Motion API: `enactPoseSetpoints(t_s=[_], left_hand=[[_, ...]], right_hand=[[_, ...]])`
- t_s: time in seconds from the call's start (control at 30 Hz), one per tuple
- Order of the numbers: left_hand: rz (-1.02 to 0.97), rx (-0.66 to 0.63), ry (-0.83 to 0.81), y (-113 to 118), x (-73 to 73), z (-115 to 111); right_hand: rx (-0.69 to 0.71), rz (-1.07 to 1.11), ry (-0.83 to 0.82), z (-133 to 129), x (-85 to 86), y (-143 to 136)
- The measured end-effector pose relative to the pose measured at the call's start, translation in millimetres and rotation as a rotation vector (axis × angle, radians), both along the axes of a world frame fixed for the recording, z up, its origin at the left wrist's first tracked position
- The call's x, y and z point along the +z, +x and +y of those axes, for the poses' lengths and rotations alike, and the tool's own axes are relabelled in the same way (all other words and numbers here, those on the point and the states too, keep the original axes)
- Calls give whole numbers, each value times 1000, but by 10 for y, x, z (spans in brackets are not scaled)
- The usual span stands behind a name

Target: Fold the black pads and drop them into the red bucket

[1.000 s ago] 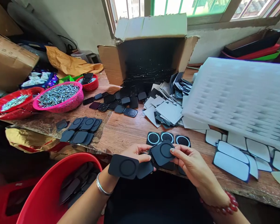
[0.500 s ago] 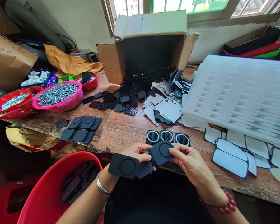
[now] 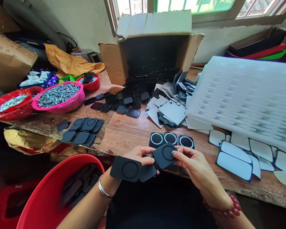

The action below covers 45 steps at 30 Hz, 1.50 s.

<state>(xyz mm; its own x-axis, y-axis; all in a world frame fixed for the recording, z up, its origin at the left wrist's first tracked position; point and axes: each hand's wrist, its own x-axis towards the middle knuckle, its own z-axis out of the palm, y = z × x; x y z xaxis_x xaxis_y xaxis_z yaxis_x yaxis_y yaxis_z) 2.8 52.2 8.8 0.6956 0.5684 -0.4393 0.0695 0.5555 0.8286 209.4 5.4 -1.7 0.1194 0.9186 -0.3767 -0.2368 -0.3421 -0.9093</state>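
Observation:
Near the table's front edge, my left hand (image 3: 135, 156) pinches a black folding piece, whose lower panel (image 3: 147, 173) hangs below the fingers. A dark square sheet with a ring (image 3: 125, 169) lies over the back of that hand and wrist. My right hand (image 3: 193, 160) grips the right edge of the piece's upper ringed panel (image 3: 165, 156) between thumb and fingers. Just behind the hands stand three black pieces with white rings (image 3: 170, 139) in a row. Their lower parts are partly hidden by the hands.
Stacked black pieces (image 3: 82, 137) lie at the left. Behind them are a pink basket of metal parts (image 3: 59, 109), an open cardboard box (image 3: 111, 63) and loose sheets (image 3: 171, 111). A red bin (image 3: 38, 197) stands lower left; a white foam stack (image 3: 243, 98) is at the right.

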Motion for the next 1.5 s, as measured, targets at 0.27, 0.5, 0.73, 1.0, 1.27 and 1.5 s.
enactPoseSetpoints(t_s=[0.27,0.5,0.73,1.0,1.27,1.5], left_hand=[[-13,9,-24,-8,-11,4],[-14,20,-23,-11,-31,-1],[15,55,-38,11,-19,-1],[88,131,-20,63,53,-14],[102,142,85,72,67,-28],[155,147,239,67,78,-39]], right_hand=[[-19,12,-4,-3,11,-5],[-15,19,21,-5,-30,-13],[14,-13,33,4,-17,-17],[-21,-71,39,15,-32,-39],[-6,-250,147,23,-80,-28],[-30,-444,236,25,-38,-71]])
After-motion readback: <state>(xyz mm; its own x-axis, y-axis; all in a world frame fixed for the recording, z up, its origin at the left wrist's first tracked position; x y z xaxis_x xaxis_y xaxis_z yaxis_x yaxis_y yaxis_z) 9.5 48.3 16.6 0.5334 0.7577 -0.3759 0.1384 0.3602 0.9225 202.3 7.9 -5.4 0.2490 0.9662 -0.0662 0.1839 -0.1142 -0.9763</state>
